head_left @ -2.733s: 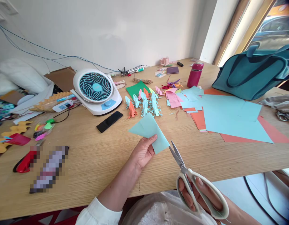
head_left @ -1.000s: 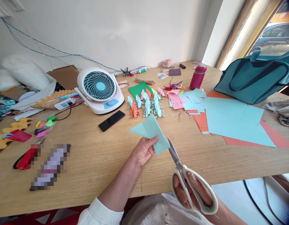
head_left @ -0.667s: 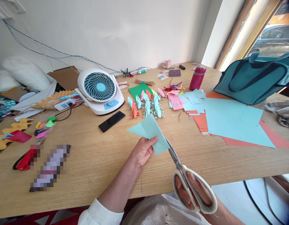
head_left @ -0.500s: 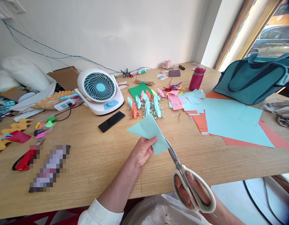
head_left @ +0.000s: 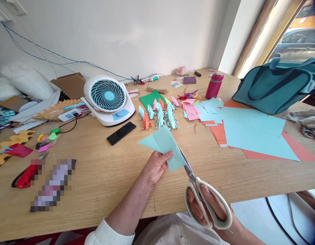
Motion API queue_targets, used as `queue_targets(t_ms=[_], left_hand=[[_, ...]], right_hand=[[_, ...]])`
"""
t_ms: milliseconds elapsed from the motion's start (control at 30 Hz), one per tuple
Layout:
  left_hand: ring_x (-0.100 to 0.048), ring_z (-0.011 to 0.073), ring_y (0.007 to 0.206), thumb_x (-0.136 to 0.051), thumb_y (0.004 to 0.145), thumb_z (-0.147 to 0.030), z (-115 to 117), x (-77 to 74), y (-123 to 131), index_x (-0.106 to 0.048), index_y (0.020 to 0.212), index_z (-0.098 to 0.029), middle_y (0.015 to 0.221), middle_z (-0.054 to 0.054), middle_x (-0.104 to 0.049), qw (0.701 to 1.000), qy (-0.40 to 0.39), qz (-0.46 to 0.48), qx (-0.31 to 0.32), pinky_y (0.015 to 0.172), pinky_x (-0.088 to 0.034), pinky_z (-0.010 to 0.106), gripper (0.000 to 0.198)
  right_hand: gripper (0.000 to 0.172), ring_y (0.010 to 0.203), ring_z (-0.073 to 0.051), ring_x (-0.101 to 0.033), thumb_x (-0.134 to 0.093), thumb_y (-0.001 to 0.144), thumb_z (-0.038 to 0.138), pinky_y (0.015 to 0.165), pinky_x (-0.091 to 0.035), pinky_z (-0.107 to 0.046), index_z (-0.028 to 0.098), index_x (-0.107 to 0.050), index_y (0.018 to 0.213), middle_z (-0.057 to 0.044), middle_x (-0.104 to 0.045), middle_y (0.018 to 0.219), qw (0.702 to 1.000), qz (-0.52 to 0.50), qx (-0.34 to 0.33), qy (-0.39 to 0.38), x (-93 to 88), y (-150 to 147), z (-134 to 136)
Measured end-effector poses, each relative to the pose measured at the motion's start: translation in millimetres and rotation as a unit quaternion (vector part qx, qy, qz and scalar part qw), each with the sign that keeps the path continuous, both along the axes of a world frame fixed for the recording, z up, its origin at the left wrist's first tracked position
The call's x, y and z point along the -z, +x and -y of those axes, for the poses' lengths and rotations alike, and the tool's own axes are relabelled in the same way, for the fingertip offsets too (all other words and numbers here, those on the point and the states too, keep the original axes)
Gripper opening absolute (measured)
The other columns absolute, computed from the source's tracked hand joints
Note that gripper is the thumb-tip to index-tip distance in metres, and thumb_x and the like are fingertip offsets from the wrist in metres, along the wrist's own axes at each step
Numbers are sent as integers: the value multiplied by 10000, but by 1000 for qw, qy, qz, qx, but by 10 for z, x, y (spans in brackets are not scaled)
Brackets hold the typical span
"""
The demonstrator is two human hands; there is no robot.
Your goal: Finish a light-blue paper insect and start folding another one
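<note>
Pinched in my left hand [head_left: 157, 165] is a folded sheet of light blue paper [head_left: 164, 141], held above the table with its pointed end to the left. My right hand [head_left: 210, 204] has its fingers through the loops of white-handled scissors [head_left: 191, 178]. The blades are slightly apart and meet the paper's right edge near its lower corner. Just beyond the paper stand several folded paper figures [head_left: 159, 117], mostly light blue, some orange and pink, partly on a green sheet [head_left: 149, 98].
Left of the figures are a black phone [head_left: 121, 133] and a white fan [head_left: 108, 98]. Large blue sheets [head_left: 254, 132] lie over orange paper at right, near a magenta bottle [head_left: 214, 86] and a teal bag [head_left: 277, 88]. Red-handled scissors [head_left: 27, 175] lie at far left.
The scissors have shifted slightly left and up, with the blades now further along the paper's right edge. The left hand and paper have barely moved.
</note>
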State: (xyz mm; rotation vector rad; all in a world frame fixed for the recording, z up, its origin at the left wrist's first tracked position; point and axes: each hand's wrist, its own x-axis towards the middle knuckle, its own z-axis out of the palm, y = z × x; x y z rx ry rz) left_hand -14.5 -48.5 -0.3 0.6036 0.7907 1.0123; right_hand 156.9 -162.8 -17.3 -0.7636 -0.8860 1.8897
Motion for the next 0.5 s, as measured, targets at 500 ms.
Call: queue_targets(t_ms=[500], left_hand=[[-712, 284, 992, -899, 597, -229, 27, -9, 8, -733, 958, -108, 942, 113, -774, 1000, 3, -5, 2, 935, -543, 407, 415]], right_hand=[[533, 419, -79, -402, -475, 905, 654, 444, -288, -230, 150, -605, 793, 13, -502, 525, 999, 19, 47, 2, -128, -113, -48]])
